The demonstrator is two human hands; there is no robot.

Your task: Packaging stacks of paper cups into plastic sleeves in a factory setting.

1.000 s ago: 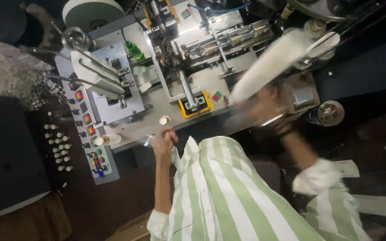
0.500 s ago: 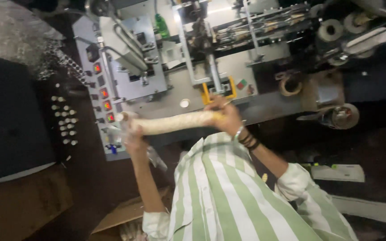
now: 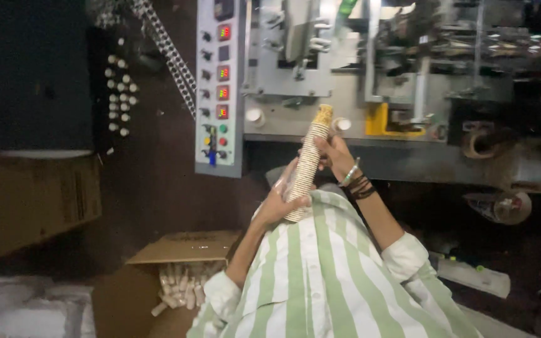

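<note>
Swung up from lying crosswise half a second ago, the stack of paper cups (image 3: 308, 164) now stands nearly on end in front of the person's green-and-white striped shirt (image 3: 320, 275). Its lower end rests against the chest of the shirt and its top reaches up toward the grey machine (image 3: 339, 75).

Left hand (image 3: 278, 203) wraps the lower part of the stack, its fingers curled around it just above the shirt. Right hand (image 3: 336, 156) holds the stack higher up, fingers closed on its side; dark bangles sit on that wrist.

Beyond the top of the stack lies the machine's grey surface (image 3: 295, 122), where two small white cups stand to either side of the stack's tip. Left of the stack hangs a control panel (image 3: 220, 87) with red number displays and coloured buttons. Below and left of the stack, an open cardboard box (image 3: 170, 275) holds more cup stacks.
</note>
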